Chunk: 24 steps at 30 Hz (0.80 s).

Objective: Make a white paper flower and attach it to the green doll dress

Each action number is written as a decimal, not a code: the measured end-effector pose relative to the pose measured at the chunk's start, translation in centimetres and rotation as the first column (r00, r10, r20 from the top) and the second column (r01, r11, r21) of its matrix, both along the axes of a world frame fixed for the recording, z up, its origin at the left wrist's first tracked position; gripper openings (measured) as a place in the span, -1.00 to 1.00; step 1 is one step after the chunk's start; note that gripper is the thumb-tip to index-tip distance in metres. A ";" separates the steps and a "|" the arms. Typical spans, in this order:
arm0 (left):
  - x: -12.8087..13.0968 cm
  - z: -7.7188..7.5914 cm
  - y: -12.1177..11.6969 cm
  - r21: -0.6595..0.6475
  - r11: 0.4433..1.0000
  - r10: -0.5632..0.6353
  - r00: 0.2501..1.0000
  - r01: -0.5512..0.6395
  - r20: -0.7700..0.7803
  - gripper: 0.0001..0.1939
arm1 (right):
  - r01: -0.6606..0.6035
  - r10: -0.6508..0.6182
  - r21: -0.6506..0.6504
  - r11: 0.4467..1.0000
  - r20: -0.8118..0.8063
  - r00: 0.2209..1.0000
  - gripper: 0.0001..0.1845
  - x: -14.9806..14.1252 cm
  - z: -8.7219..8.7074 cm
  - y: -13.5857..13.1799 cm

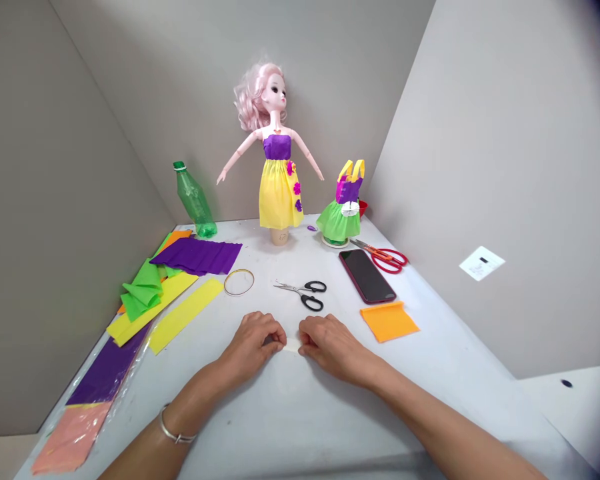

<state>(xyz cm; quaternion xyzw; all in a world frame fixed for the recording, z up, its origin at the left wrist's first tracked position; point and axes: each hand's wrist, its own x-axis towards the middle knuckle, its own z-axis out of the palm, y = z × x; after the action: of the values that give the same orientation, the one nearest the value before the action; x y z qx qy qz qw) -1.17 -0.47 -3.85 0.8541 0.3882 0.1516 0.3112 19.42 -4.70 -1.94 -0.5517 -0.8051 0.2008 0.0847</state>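
Note:
My left hand (255,343) and my right hand (330,343) rest on the white table (290,413) near its front middle, fingers curled. Both pinch a small whitish strip (293,345), one at each end; I cannot make out what it is. Just beyond the hands lie small black-handled scissors (305,293). A thin ring (239,282) lies to the left of them. A silver bracelet (176,430) is on my left wrist.
A doll (276,153) in a purple and yellow dress stands at the back, a small green paper dress (341,215) beside it. Red scissors (387,257), a phone (367,275) and orange paper (389,321) lie right. Crepe paper sheets (175,280) and a green bottle (195,200) sit left.

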 end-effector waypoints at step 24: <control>-0.9 -0.2 0.7 0.140 0.984 -0.108 0.994 0.110 -0.023 -0.85 | -0.407 0.373 0.190 0.894 0.190 0.908 -0.79 0.3 0.4 -0.2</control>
<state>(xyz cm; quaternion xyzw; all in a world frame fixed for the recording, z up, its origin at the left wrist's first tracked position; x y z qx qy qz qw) -2.03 0.27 -4.10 0.8950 0.3317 0.1550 0.2548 19.73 -4.91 -1.54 -0.3790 -0.9209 0.0796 0.0444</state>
